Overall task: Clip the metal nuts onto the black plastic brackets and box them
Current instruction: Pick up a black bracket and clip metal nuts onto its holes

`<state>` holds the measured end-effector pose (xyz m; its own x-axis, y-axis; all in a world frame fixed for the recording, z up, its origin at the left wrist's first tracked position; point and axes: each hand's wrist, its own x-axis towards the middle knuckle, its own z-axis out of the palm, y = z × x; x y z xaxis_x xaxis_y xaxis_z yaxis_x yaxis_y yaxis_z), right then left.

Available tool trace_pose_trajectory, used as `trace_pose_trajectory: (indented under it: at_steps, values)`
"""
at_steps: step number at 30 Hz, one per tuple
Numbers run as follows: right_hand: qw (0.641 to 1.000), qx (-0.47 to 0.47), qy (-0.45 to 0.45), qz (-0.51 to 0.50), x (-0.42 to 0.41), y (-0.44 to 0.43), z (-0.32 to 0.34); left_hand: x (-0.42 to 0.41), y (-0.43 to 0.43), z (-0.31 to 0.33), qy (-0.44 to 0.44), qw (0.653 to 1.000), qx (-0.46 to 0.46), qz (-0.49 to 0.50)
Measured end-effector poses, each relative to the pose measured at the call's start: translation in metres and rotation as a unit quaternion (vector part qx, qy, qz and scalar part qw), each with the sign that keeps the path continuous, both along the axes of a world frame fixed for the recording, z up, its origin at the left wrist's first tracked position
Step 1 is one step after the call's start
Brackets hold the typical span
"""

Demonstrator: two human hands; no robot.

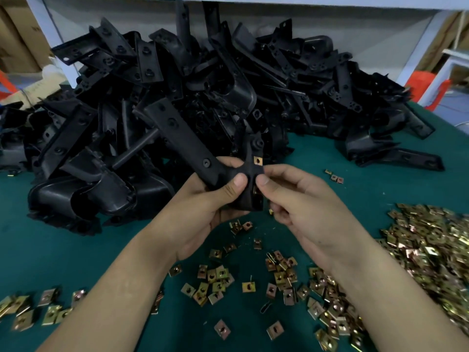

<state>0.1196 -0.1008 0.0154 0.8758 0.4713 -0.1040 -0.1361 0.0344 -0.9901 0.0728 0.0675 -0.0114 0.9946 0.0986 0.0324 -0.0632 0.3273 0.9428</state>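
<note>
Nuts lie nearest; our left hand grips a bracket while our right hand pinches a nut onto its edge, likely needing a firm push.

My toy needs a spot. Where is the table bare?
Bare cloth left, between the bracket pile and small nut cluster; also right, between the pile and big nut heap. Loose nuts crowd the front middle.
</note>
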Motion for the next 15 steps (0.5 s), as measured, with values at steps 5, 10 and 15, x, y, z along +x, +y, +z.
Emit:
trace_pose_trajectory:
  at_steps: [5,10,15]
  values:
    - [0.999,-0.023,-0.022,-0.005,0.003,-0.016,0.025,-0.003,-0.011,0.013,-0.033,0.999,0.032,0.016]
    - [0.995,-0.033,-0.067,-0.059,-0.007,-0.055,0.045,-0.006,-0.04,0.038,-0.169,0.969,0.08,0.161]
    - [0.986,-0.02,-0.089,-0.143,-0.035,-0.122,0.052,-0.014,-0.102,0.051,-0.219,0.956,0.152,0.126]
